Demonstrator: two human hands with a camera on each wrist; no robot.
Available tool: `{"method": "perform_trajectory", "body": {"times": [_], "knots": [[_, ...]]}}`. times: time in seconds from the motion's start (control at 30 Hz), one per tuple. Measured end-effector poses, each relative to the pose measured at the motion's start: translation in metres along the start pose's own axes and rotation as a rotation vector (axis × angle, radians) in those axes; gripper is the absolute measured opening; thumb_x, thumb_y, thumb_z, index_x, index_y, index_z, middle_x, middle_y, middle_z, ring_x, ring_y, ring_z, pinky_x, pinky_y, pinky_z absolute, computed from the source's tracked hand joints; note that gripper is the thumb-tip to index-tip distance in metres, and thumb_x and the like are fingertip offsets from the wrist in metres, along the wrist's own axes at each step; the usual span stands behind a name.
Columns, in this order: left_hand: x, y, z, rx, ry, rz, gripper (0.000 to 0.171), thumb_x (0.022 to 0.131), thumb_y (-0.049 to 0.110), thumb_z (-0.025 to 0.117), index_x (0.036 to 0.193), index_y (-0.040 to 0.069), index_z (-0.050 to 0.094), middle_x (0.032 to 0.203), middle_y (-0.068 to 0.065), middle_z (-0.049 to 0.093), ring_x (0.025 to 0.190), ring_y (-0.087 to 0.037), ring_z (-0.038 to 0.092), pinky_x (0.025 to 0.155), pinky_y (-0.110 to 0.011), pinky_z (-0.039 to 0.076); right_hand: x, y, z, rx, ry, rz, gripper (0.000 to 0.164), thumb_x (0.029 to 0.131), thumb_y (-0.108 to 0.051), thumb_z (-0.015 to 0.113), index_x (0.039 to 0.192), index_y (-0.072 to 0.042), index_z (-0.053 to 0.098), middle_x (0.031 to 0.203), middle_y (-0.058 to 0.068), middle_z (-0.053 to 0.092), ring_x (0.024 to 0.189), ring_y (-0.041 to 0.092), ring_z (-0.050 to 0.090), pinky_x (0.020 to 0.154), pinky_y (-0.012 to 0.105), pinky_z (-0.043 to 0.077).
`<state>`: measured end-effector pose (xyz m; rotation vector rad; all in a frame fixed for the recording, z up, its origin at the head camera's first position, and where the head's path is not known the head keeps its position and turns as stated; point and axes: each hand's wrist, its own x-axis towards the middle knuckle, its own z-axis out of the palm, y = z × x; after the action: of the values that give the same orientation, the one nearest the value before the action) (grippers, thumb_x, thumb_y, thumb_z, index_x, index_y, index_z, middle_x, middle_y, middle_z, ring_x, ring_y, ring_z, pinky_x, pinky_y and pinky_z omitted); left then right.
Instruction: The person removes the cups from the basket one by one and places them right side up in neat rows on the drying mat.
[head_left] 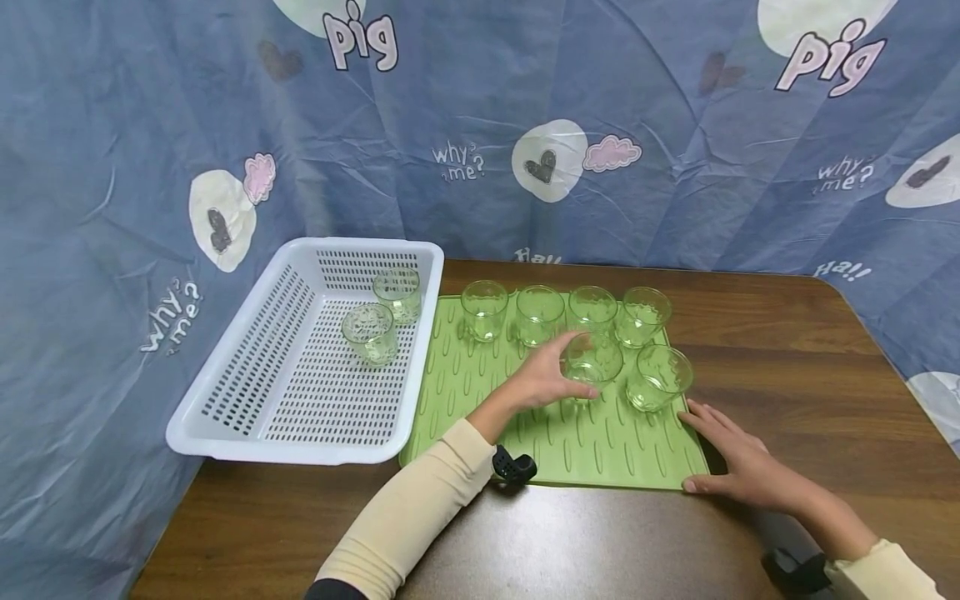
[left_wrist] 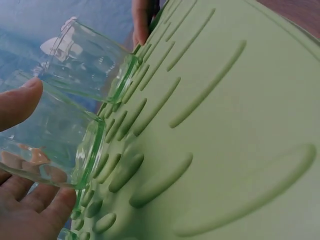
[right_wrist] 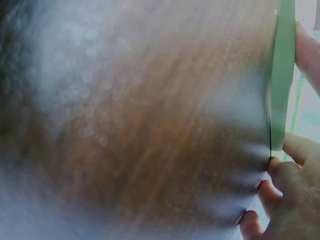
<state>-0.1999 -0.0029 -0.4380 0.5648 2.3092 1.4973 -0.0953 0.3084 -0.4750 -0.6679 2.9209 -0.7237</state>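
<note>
My left hand (head_left: 543, 372) holds a clear glass (head_left: 592, 360) around its side, thumb and fingers on opposite sides. In the left wrist view the base of this glass (left_wrist: 55, 135) is right at the ribbed surface of the green drying mat (left_wrist: 260, 120). Just right of it a second glass (head_left: 658, 379) stands on the mat (head_left: 540, 454). Behind them, several more glasses (head_left: 540, 317) line the mat's back edge. My right hand (head_left: 750, 467) rests at the mat's right edge, fingers spread, thumb at the front corner; it holds no glass.
Left of the mat stands a white perforated plastic basket (head_left: 300, 454) with two glasses, one nearer (head_left: 371, 333) and one farther back (head_left: 397, 296). The wooden table (head_left: 810, 358) extends to the right. A blue printed curtain (head_left: 480, 100) hangs behind the table.
</note>
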Motion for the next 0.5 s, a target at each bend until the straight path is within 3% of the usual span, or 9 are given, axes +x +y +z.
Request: {"method": "perform_trajectory", "body": {"times": [0.5], "knots": [[0.008, -0.0051, 0.0079, -0.012, -0.022, 0.031, 0.094, 0.076, 0.011, 0.084, 0.154, 0.015, 0.033, 0.152, -0.001, 0.048, 0.139, -0.025, 0.047, 0.118, -0.04, 0.039, 0.0008, 0.0001, 0.0007, -0.003, 0.006, -0.006, 0.092, 0.072, -0.037, 0.085, 0.147, -0.006, 0.042, 0.156, 0.027, 0.035, 0.144, 0.044, 0.03, 0.09, 0.08, 0.034]]}}
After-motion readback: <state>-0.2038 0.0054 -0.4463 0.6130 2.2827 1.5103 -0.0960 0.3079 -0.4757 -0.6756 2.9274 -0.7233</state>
